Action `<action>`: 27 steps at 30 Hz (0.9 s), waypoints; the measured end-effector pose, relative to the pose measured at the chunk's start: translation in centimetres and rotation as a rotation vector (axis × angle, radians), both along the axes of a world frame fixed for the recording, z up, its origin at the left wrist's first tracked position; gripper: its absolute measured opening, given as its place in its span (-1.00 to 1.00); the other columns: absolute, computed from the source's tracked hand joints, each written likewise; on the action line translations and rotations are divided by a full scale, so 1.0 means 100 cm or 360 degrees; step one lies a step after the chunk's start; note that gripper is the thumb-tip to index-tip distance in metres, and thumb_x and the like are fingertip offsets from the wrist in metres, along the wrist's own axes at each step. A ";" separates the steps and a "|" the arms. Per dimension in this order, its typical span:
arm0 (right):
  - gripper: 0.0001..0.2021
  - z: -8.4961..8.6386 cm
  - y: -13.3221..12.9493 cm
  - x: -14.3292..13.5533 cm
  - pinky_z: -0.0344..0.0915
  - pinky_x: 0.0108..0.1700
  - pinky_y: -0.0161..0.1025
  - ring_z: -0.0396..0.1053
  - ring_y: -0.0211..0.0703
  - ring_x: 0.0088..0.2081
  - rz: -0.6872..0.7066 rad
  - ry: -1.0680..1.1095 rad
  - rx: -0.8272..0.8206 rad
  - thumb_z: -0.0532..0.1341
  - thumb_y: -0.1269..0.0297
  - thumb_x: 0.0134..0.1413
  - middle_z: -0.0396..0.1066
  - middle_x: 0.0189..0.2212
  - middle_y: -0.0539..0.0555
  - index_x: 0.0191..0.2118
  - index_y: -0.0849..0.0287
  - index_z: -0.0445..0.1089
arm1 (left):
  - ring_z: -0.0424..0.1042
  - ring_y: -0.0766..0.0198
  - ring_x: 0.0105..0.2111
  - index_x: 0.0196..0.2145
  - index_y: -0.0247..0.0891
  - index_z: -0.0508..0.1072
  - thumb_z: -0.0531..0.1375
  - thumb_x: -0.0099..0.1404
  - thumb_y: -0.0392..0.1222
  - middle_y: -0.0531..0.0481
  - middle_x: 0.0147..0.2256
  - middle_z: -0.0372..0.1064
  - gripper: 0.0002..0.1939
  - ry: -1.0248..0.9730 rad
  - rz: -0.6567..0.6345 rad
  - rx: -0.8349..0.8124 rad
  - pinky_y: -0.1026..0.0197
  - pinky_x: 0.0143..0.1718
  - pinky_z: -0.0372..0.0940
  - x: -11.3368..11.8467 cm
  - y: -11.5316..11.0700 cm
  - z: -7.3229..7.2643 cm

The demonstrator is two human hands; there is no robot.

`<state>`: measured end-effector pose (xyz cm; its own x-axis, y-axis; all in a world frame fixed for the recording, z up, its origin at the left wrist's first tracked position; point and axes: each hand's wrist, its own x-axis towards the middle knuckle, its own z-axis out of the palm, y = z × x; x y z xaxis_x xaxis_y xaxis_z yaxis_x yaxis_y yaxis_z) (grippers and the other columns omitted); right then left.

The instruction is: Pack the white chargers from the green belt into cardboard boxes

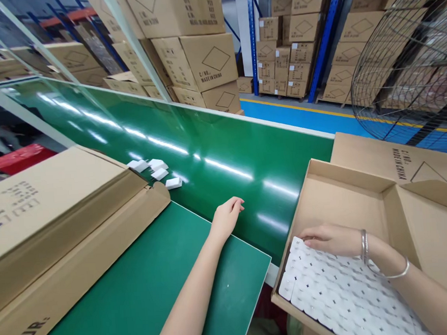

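Observation:
My left hand (228, 216) is over the near edge of the green conveyor belt, its fingers curled in, with nothing visible in them. My right hand (330, 239) reaches into an open cardboard box (310, 197), its bent fingers at the far edge of tightly packed rows of white pieces (331, 287). Its fingertips are partly hidden and close on a white piece there. Further left on the belt lie several loose white blocks (159, 173) that look like plug adapters, apart from both hands.
The green belt (221, 142) runs from far left to the box. A green board (158, 274) lies nearer me. A large carton (49, 200) stands on the left. Stacked cartons (208, 61) are behind the belt, with a wire-caged fan (403, 58) at right.

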<state>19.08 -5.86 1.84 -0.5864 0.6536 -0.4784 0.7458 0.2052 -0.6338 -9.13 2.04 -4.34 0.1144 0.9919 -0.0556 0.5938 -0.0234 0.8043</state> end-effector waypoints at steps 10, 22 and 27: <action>-0.60 -0.001 0.001 0.005 0.30 -0.15 -0.29 0.37 -0.13 -0.15 -0.0004 0.0239 -0.0289 0.08 0.24 0.08 0.40 -0.13 0.14 0.05 0.22 0.27 | 0.40 0.26 -0.33 -0.31 -0.18 0.42 -0.07 0.24 -0.07 0.03 -0.37 0.44 -0.70 0.0032 0.0009 -0.0015 0.25 -0.26 0.27 0.002 -0.002 0.004; -0.69 -0.002 -0.005 -0.001 0.29 -0.25 -0.29 0.37 -0.17 -0.25 -0.0012 0.0125 -0.0102 0.10 0.32 0.07 0.43 -0.23 0.11 -0.04 0.22 0.28 | 0.39 0.26 -0.34 -0.30 -0.16 0.42 -0.08 0.25 -0.05 0.03 -0.36 0.44 -0.68 0.0085 -0.0019 -0.0007 0.26 -0.27 0.26 0.001 -0.002 0.004; -0.69 0.003 -0.005 -0.003 0.28 -0.26 -0.28 0.36 -0.16 -0.25 0.0011 0.0059 -0.0079 0.09 0.32 0.09 0.42 -0.23 0.11 -0.01 0.18 0.27 | 0.40 0.26 -0.35 -0.30 -0.16 0.43 -0.08 0.25 -0.07 0.04 -0.36 0.45 -0.69 0.0103 -0.0014 -0.0011 0.24 -0.27 0.26 0.001 -0.002 0.004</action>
